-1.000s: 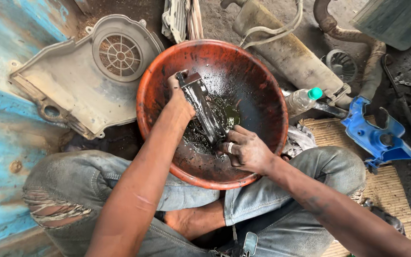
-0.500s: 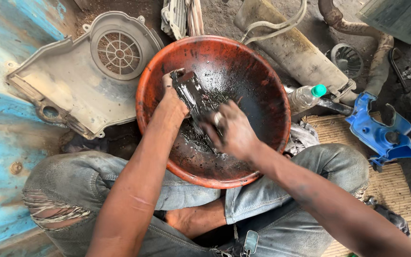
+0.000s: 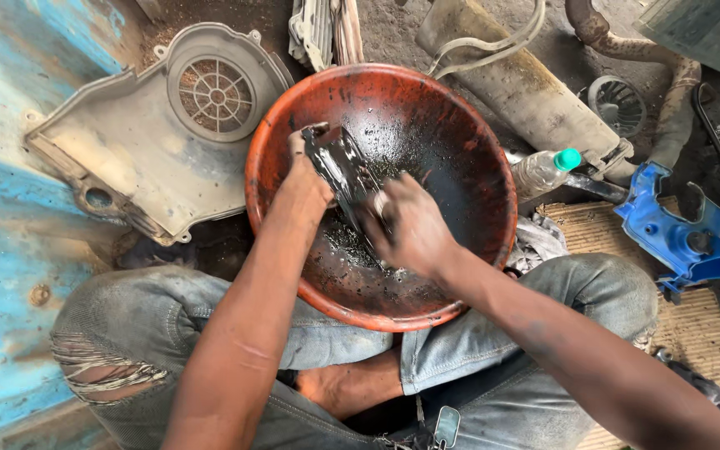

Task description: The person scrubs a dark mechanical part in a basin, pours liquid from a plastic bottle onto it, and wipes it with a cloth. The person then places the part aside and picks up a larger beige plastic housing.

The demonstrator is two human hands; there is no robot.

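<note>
One greasy metal part (image 3: 339, 167) sat in one red basin (image 3: 477, 150). Left hand (image 3: 306, 185) grip clamped its upper end; right hand (image 3: 410, 229) grip clenched on its lower end. Nearby: one plastic bottle (image 3: 543, 171), one blue bracket (image 3: 681, 233), one grey fan cover (image 3: 152, 142).

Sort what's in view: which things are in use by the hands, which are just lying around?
In use:
left hand gripping the dark greasy metal part
right hand on that part
red basin with dirty liquid

Lying about:
grey plastic fan cover
blue plastic part
green-capped bottle
rusty exhaust pipe
woven mat
</note>
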